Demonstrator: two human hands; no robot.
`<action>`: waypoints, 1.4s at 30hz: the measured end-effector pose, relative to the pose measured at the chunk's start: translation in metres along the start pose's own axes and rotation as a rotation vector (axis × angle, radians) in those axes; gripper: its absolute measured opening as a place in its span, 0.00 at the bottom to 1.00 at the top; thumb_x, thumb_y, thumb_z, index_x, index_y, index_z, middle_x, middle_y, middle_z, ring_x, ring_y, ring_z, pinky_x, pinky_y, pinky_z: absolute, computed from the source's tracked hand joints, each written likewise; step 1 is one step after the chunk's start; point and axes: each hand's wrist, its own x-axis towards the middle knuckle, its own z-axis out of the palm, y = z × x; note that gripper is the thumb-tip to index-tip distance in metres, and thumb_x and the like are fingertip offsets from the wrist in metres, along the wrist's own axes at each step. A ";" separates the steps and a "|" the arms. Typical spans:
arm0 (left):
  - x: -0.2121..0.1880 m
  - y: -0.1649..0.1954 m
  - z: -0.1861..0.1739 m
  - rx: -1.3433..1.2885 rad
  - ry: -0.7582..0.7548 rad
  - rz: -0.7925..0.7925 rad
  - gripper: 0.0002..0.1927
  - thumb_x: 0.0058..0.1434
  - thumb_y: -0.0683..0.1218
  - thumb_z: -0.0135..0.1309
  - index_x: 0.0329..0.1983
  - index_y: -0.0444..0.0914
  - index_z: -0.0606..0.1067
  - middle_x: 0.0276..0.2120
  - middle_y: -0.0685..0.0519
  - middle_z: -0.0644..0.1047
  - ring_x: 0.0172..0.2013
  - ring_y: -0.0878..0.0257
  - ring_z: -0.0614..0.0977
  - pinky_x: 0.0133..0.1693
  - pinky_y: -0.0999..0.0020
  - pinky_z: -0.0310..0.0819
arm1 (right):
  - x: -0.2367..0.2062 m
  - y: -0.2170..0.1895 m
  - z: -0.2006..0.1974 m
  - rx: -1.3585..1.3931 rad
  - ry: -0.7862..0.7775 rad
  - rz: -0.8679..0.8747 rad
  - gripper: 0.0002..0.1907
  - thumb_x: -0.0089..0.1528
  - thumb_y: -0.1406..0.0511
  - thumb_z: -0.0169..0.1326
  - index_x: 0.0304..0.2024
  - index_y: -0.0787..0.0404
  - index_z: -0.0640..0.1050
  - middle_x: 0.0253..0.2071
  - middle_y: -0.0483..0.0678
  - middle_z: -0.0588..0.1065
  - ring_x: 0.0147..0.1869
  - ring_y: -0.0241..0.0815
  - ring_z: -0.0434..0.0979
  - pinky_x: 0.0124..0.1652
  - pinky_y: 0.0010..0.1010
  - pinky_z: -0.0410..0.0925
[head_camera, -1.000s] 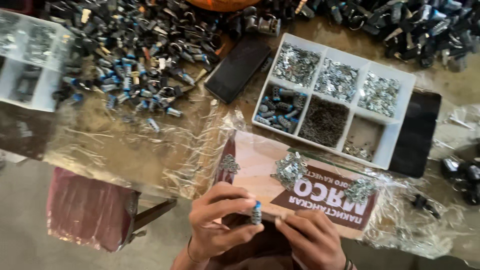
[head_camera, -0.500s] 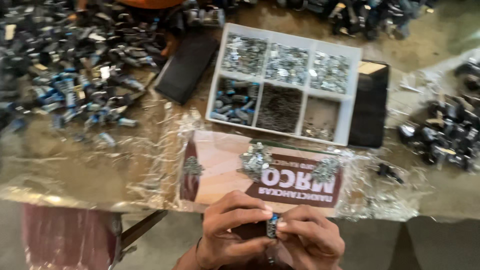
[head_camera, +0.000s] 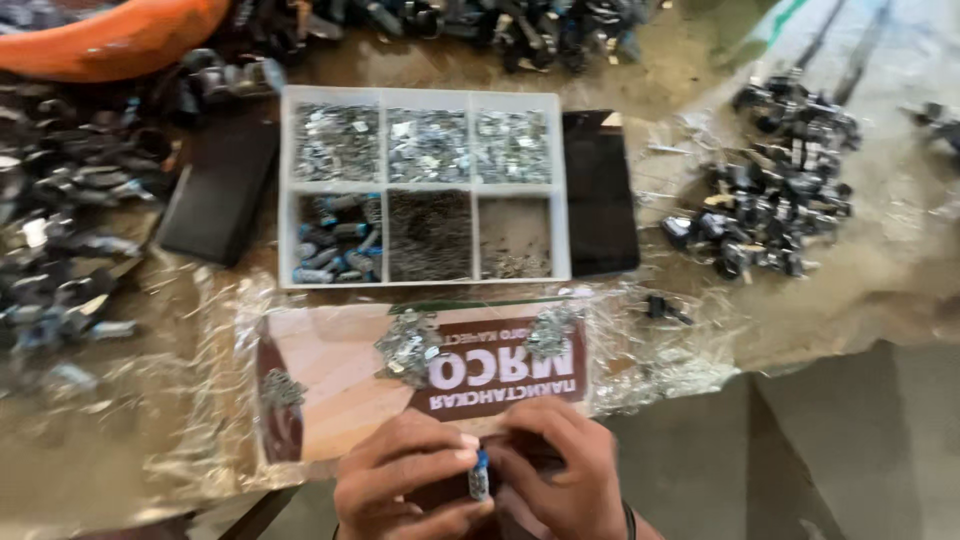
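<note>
At the bottom of the head view both hands meet over the table's near edge. My left hand and my right hand pinch one small metal part with a blue tip between their fingertips. Just beyond them lies a printed plastic bag spread flat, with three small heaps of silver metal clips on it. Farther back stands a white compartment tray holding sorted silver pieces, blue-tipped parts and dark fine pieces.
Black flat objects lie on both sides of the tray. Heaps of dark metal parts cover the right, the left and the far edge. An orange object sits at the top left. Floor shows at the lower right.
The view has swung so the tray and bag sit more to the left and centre. Both hands still hold the small part at the bottom edge.
</note>
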 end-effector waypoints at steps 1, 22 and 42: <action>0.000 0.001 -0.005 0.016 0.029 -0.025 0.23 0.46 0.41 0.75 0.46 0.34 0.81 0.42 0.44 0.82 0.40 0.56 0.86 0.40 0.65 0.82 | 0.001 -0.002 0.004 -0.471 0.126 -0.288 0.14 0.54 0.67 0.67 0.41 0.60 0.80 0.41 0.46 0.79 0.43 0.45 0.82 0.42 0.32 0.73; -0.001 0.016 -0.017 0.175 0.202 -0.090 0.23 0.45 0.41 0.74 0.45 0.35 0.81 0.41 0.45 0.82 0.39 0.56 0.86 0.39 0.66 0.82 | 0.015 0.019 -0.016 -0.540 -0.193 -0.769 0.21 0.55 0.58 0.67 0.47 0.62 0.81 0.47 0.50 0.76 0.45 0.48 0.78 0.44 0.40 0.72; 0.013 0.032 0.002 0.193 0.031 -0.044 0.23 0.50 0.43 0.74 0.49 0.39 0.81 0.46 0.51 0.82 0.42 0.59 0.84 0.45 0.66 0.80 | -0.005 -0.007 0.006 0.021 0.146 -0.368 0.15 0.48 0.74 0.69 0.36 0.63 0.80 0.34 0.49 0.81 0.38 0.41 0.81 0.41 0.31 0.72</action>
